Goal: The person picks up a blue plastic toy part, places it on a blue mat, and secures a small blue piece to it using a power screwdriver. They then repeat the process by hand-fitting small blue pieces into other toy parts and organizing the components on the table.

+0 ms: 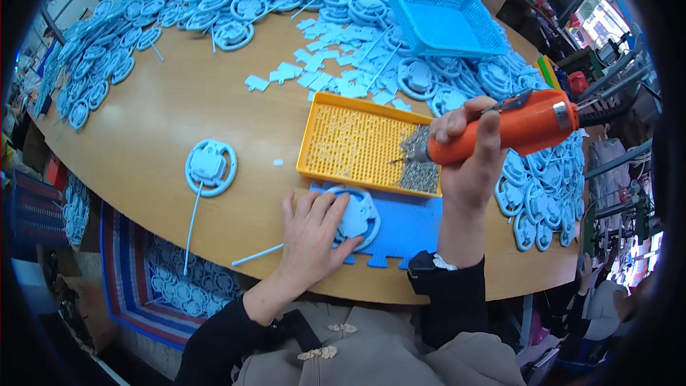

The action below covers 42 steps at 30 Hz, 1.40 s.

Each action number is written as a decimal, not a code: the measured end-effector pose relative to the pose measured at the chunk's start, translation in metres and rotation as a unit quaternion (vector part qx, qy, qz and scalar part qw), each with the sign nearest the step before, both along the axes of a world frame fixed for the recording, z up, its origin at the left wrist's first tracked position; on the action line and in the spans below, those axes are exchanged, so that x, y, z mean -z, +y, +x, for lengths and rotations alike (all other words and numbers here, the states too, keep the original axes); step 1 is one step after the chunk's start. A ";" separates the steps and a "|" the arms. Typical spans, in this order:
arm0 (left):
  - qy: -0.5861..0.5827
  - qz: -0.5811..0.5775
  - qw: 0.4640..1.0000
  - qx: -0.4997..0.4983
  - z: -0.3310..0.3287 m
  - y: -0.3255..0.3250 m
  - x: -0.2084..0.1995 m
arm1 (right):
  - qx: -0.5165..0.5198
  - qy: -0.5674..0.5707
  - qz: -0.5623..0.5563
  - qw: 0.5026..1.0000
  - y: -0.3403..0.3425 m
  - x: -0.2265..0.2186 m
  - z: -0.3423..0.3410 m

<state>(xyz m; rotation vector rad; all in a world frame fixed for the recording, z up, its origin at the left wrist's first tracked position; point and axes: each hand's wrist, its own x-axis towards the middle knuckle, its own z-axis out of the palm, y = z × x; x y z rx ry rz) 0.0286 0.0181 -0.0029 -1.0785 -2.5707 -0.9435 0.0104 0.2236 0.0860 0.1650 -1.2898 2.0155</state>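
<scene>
My left hand (pixel 311 239) lies over a light-blue, wheel-shaped plastic part (pixel 363 219), its fingers and thumb gripping the part against a blue foam mat (pixel 409 223). A thin stick (pixel 257 254) pokes out to the left beside that hand. In my right hand (pixel 473 161) is an orange electric screwdriver (pixel 525 125), its fingers wrapped round the body. The screwdriver tip points left, over a yellow perforated tray (pixel 306 149). Small silver screws (pixel 421 171) are heaped in the tray's right end, just below the tip.
Another wheel-shaped part with a stick (pixel 209 164) lies at left on the wooden table (pixel 157 121). Piles of such parts (pixel 243 0) cover the far side and right edge. Flat blue pieces (pixel 314 57) and a blue basket (pixel 450 25) sit behind the tray. A striped bag (pixel 125 271) holds more parts below.
</scene>
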 end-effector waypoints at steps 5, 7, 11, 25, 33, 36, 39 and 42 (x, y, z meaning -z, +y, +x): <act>-0.005 0.011 1.000 -0.004 -0.001 -0.002 0.001 | -0.092 -0.057 0.104 0.989 -0.036 0.015 0.033; -0.010 0.008 1.000 0.000 0.000 0.000 0.000 | -0.096 -0.058 0.105 0.988 -0.040 0.023 0.037; -0.007 -0.003 1.000 -0.001 0.001 0.001 0.000 | -0.105 -0.096 0.100 0.985 -0.044 0.028 0.039; -0.014 0.015 1.000 0.014 -0.002 -0.001 0.001 | -0.117 -0.141 0.097 0.978 -0.047 0.034 0.031; 0.025 -0.056 0.993 -0.098 -0.035 -0.081 -0.018 | -0.095 -0.039 0.065 0.993 -0.032 0.009 0.019; 0.002 0.020 0.998 -0.063 -0.030 -0.078 -0.033 | -0.127 -0.042 -0.022 0.991 -0.055 0.007 0.013; -0.006 0.073 0.997 -0.009 -0.014 -0.039 -0.024 | -0.140 -0.034 -0.018 0.989 -0.065 0.018 0.023; 0.026 0.086 0.996 0.002 -0.008 -0.017 -0.020 | -0.090 -0.052 0.008 0.995 -0.072 0.001 0.039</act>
